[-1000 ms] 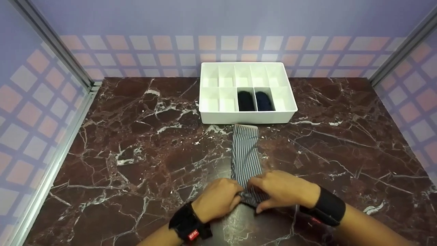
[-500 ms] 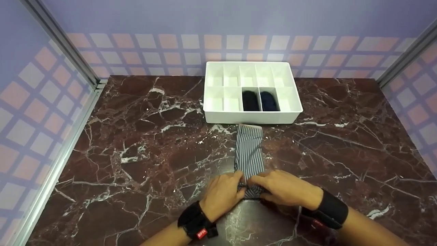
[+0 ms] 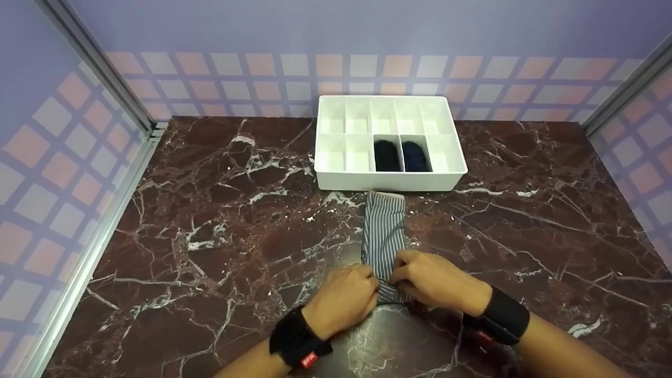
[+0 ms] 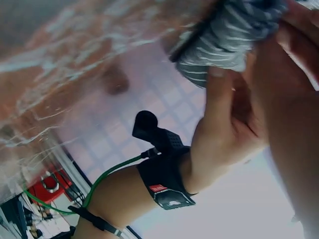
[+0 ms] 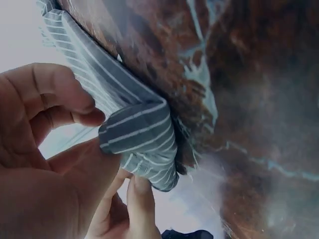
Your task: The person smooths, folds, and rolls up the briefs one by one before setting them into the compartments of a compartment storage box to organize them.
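Observation:
A narrow folded strip of grey cloth with white stripes (image 3: 386,226) lies lengthwise on the table, its far end close to the front of a white box. At the near end the fabric is turned over on itself, forming a thick fold (image 5: 139,129) in the right wrist view. My left hand (image 3: 344,296) pinches the left side of this fold. On its right side my right hand (image 3: 433,278) holds the fold between thumb and curled fingers. In the left wrist view, the bunched striped end (image 4: 224,45) shows above the right thumb. The left fingertips are partly hidden in the head view.
The white divided box (image 3: 391,181) stands against the back wall. Two front compartments contain a black cloth bundle (image 3: 387,156) and a navy cloth bundle (image 3: 416,156). Tiled-pattern walls enclose the marbled table (image 3: 236,226) at the back and sides.
The near end has been turned over farther toward the box, and the striped strip is shorter. Both hands have shifted their hold along the fold; the right fingers have moved slightly forward.

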`<control>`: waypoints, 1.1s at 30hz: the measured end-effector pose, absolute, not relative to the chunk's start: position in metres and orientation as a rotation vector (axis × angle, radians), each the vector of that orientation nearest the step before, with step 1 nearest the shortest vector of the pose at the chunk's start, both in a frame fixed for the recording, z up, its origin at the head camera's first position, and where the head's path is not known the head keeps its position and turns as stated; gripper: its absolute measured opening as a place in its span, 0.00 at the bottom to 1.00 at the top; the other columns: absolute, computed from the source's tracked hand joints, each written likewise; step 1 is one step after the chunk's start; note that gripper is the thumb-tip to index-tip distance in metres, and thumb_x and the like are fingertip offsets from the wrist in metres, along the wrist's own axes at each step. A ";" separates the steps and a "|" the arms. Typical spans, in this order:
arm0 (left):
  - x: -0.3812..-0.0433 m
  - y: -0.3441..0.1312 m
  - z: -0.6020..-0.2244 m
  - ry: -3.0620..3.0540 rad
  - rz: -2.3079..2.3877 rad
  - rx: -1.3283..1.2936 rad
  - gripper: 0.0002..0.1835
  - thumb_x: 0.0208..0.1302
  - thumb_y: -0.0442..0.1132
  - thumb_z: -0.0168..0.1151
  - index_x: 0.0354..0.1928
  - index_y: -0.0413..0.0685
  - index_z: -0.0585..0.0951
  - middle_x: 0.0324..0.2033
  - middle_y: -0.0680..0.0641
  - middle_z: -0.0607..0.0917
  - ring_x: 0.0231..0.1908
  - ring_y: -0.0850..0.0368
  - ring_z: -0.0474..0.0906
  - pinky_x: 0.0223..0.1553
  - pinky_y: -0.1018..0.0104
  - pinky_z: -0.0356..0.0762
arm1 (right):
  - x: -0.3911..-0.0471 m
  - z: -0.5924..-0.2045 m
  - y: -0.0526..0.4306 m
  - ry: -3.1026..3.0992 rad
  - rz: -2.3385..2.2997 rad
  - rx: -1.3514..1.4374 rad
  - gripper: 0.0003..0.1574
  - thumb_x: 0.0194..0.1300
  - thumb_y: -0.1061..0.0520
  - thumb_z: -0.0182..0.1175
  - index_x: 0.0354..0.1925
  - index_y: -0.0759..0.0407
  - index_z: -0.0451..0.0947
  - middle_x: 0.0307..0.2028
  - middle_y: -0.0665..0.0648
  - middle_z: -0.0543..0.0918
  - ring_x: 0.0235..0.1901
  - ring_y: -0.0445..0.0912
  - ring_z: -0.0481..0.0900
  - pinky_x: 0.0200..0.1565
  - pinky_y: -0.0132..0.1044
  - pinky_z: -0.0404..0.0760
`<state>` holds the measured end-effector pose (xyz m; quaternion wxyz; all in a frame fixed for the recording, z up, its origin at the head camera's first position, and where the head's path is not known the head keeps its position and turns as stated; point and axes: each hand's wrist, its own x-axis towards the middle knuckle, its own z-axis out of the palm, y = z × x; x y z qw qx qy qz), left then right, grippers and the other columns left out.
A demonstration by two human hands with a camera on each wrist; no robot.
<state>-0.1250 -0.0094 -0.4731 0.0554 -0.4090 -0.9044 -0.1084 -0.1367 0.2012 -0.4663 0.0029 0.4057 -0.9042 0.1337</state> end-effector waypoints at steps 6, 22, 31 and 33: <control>-0.125 -0.006 -0.470 -2.745 -0.178 -1.285 0.07 0.52 0.42 0.64 0.31 0.47 0.82 0.29 0.51 0.79 0.29 0.57 0.75 0.31 0.66 0.76 | -0.139 -0.469 0.199 -2.834 0.470 1.213 0.11 0.45 0.63 0.67 0.29 0.50 0.78 0.28 0.45 0.76 0.27 0.38 0.75 0.30 0.33 0.78; -0.133 -0.011 -0.462 -2.950 -0.448 -1.137 0.12 0.57 0.36 0.58 0.17 0.50 0.74 0.17 0.54 0.74 0.15 0.62 0.67 0.15 0.71 0.66 | -0.123 -0.461 0.188 -2.902 0.279 1.179 0.23 0.39 0.46 0.74 0.28 0.53 0.72 0.25 0.46 0.74 0.21 0.40 0.72 0.23 0.36 0.74; -0.142 -0.014 -0.464 -3.035 -0.805 -1.128 0.03 0.63 0.37 0.55 0.38 0.51 0.76 0.18 0.58 0.72 0.14 0.66 0.66 0.12 0.76 0.64 | -0.126 -0.462 0.189 -2.911 0.406 1.072 0.09 0.49 0.60 0.66 0.31 0.52 0.77 0.26 0.48 0.81 0.24 0.42 0.77 0.28 0.38 0.78; -0.144 -0.014 -0.465 -3.007 -0.815 -1.129 0.04 0.65 0.40 0.54 0.32 0.53 0.76 0.17 0.59 0.72 0.14 0.66 0.65 0.14 0.75 0.64 | -0.129 -0.460 0.191 -2.939 0.459 1.042 0.09 0.51 0.60 0.66 0.32 0.51 0.77 0.25 0.47 0.80 0.23 0.41 0.77 0.27 0.36 0.78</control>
